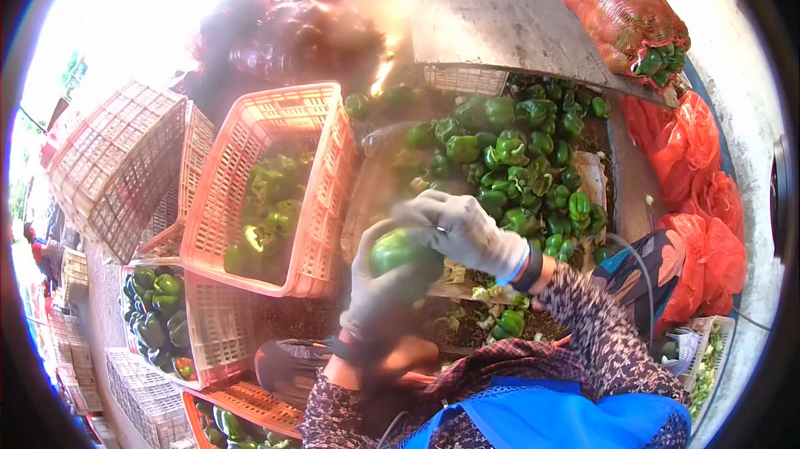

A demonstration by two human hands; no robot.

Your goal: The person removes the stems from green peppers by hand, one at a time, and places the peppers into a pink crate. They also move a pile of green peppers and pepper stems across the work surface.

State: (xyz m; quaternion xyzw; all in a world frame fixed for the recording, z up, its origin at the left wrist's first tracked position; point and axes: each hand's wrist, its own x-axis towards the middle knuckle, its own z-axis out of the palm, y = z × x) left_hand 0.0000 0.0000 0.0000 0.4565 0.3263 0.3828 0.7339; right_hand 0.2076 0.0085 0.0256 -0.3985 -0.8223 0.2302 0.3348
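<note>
Green pepper (393, 254) sits within the left hand's (367, 297) curled fingers; the right hand (477, 236) is just beside its upper right, its grip and the pepper's long axis unclear through blur.

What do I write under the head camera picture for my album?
A gloved left hand holds a green pepper, the right hand close by, near an orange crate and piled peppers.

No readable text, label, brand, number or sign shows anywhere.
</note>
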